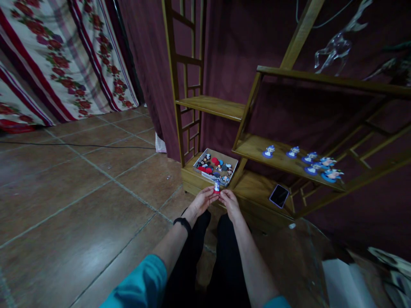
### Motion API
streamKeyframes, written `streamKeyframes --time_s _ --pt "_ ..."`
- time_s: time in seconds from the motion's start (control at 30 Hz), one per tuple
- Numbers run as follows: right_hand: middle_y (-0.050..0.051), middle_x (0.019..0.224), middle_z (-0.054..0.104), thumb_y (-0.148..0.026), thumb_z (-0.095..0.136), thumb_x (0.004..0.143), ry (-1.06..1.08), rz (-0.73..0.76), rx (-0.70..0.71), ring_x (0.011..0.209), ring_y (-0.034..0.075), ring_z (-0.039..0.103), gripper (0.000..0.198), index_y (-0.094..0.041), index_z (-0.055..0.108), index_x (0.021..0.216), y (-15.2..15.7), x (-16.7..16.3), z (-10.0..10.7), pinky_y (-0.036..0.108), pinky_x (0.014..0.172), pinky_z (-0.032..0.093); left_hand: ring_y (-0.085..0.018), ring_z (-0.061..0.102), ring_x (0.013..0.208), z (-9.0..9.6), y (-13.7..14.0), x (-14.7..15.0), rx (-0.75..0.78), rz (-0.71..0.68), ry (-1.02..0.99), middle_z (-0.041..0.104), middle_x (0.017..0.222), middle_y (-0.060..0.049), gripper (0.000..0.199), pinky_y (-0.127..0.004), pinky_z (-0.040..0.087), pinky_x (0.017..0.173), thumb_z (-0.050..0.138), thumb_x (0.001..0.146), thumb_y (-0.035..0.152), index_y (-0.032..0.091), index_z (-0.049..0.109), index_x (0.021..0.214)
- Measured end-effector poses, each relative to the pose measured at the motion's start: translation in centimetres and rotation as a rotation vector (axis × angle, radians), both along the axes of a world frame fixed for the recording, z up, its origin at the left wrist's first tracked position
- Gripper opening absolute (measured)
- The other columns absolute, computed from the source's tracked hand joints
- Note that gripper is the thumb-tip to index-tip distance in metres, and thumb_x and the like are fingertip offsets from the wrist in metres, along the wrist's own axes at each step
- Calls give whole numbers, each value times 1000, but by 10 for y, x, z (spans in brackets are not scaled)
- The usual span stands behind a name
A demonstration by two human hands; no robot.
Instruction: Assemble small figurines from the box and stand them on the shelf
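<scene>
Between my two hands is a small figurine (217,185), white and blue-purple on a red base. My left hand (204,200) grips the base from the left, and my right hand (230,200) grips it from the right. Just beyond them, a shallow cardboard box (209,176) on the low shelf holds several figurines and loose red and blue bases. On the shelf to the right stand several finished-looking figurines on purple bases, one of them a white-and-purple figurine (269,151). Near that shelf's right end, a figurine on a blue base (332,174) stands close to the others.
A wooden display rack (212,105) with stepped shelves fills the front. A phone (279,196) lies on the lower right shelf. A clear deer ornament (335,47) stands up high. A cable (80,145) crosses the tiled floor (80,205), and a white box (342,280) sits lower right.
</scene>
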State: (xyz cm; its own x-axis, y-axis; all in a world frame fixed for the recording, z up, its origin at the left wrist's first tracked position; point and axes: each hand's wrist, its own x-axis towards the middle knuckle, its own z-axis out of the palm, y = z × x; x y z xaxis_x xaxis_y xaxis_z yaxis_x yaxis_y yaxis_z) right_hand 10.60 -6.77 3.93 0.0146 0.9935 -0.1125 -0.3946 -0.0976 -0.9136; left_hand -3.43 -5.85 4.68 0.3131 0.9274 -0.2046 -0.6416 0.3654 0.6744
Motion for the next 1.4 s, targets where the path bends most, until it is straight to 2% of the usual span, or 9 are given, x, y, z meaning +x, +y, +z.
streamKeyframes --time_s 0.17,0.53,0.9,1.0,1.2,1.4 --pt "-1 82 61 -41 72 59 -28 -6 -10 77 14 58 29 -22 59 77 1 0 0 29 73 47 -16 63 87 -1 -1 1 46 2 13 67 95 -10 27 -31 47 85 63 74 13 13 60 101" --pt "-1 83 62 -44 71 59 -54 2 -16 78 15 58 30 -22 60 77 1 -1 1 29 73 47 -16 64 83 -4 5 1 -18 18 -35 66 95 -13 25 -32 46 88 60 74 6 8 62 99" --pt "-2 78 63 -43 71 59 -37 -9 -17 74 14 58 29 -22 61 76 2 0 -3 29 73 47 -17 64 86 -4 3 0 -23 15 -60 66 95 -14 22 -32 47 87 58 77 11 8 61 99" --pt "0 82 65 -42 72 59 -25 -15 -24 75 15 59 32 -22 63 82 2 -1 -2 30 74 47 -16 63 87 -4 2 2 12 43 -41 66 96 -12 27 -31 45 89 62 74 10 10 60 101" --pt "3 94 66 -41 72 59 -56 8 -43 80 17 61 40 -23 66 94 -2 -4 1 32 77 48 -14 63 80 -3 3 8 51 211 64 69 85 -7 34 -28 43 85 74 61 9 12 64 93" --pt "3 99 66 -41 72 61 -79 89 -10 88 18 61 46 -26 63 104 -2 -2 -1 32 79 48 -14 61 71 -6 5 10 81 224 174 69 80 -6 40 -27 42 78 79 53 15 12 67 90"
